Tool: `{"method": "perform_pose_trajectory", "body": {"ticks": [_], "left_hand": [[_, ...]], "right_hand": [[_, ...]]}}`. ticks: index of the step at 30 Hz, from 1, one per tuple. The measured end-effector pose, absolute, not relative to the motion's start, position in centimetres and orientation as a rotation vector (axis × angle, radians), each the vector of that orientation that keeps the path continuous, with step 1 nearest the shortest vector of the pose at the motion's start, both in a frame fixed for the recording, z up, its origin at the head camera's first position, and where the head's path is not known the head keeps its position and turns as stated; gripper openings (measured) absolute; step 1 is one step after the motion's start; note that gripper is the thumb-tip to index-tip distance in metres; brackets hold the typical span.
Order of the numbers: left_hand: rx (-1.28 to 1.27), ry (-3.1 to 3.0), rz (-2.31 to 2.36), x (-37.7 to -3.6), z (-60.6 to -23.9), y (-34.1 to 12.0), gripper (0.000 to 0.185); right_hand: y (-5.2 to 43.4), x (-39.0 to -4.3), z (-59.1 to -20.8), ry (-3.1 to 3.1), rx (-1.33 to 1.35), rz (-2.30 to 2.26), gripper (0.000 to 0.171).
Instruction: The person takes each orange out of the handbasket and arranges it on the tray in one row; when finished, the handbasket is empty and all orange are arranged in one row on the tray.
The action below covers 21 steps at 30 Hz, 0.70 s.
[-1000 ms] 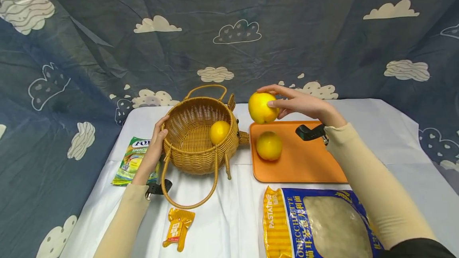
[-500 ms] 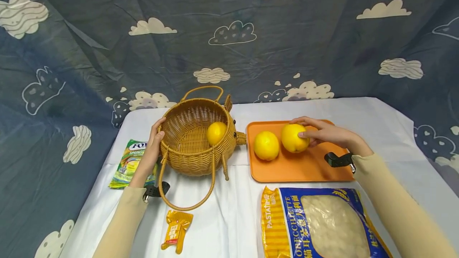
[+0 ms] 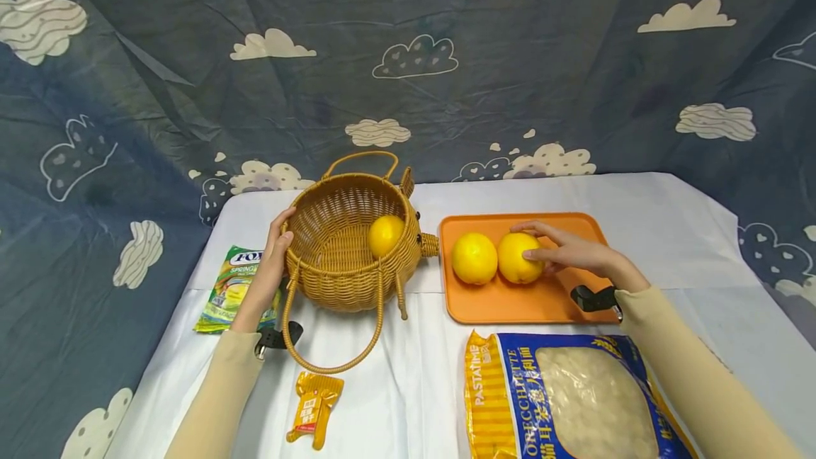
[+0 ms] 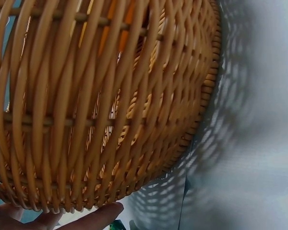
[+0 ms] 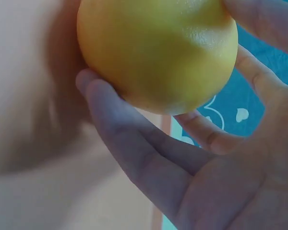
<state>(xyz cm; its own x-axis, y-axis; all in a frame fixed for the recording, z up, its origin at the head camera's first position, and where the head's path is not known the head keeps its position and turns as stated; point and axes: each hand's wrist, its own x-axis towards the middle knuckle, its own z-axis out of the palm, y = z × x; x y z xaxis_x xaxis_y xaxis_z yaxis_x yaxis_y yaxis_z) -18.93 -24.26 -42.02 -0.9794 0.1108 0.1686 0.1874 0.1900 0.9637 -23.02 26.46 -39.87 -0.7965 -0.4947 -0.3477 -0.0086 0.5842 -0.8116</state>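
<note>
In the head view, my left hand (image 3: 272, 261) rests against the left side of a wicker basket (image 3: 334, 289), fingertips and thumb at its rim. The left wrist view shows fingers (image 4: 98, 218) against the outside of the weave; their tips are partly hidden. One orange (image 3: 385, 235) lies inside the basket. My right hand (image 3: 574, 255) holds a second orange (image 3: 518, 261) low over the orange tray (image 3: 542, 307), thumb in front and fingers behind. In the right wrist view, fingers curl round this orange (image 5: 158, 52). Another orange (image 3: 474, 259) sits to its left on the tray.
A blue and yellow pasta bag (image 3: 586, 395) lies in front of the tray. A green candy bag (image 3: 232, 292) is partly behind the left forearm. A small orange packet (image 3: 315, 409) lies at the front left. The basket's handle (image 3: 338, 367) hangs forward over the white cloth.
My right hand has brought its orange from the air behind the tray down and to the right, then slightly left beside the other orange. The left hand keeps its place at the basket.
</note>
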Motion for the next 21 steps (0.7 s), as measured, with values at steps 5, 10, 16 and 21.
{"method": "perform_pose_trajectory", "body": {"ticks": [5,10,16,21], "left_hand": [[-0.287,-2.383,-1.926,-19.07,-42.26,-24.39,0.051],[-0.294,-2.385,-1.92,-19.2,-42.32,-24.4,0.051],[-0.277,-2.394,-1.912,-19.13,-42.24,-24.42,0.052],[-0.275,-2.389,-1.926,-19.06,-42.18,-24.41,0.052]], "right_hand": [[26.49,-22.84,-39.94,2.25,-0.422,-1.135,0.07],[26.7,-23.06,-40.12,2.288,-0.413,-1.097,0.07],[26.7,-23.3,-40.43,2.336,-0.432,-1.081,0.065],[26.54,-23.3,-40.58,2.306,-0.433,-1.098,0.064]]}}
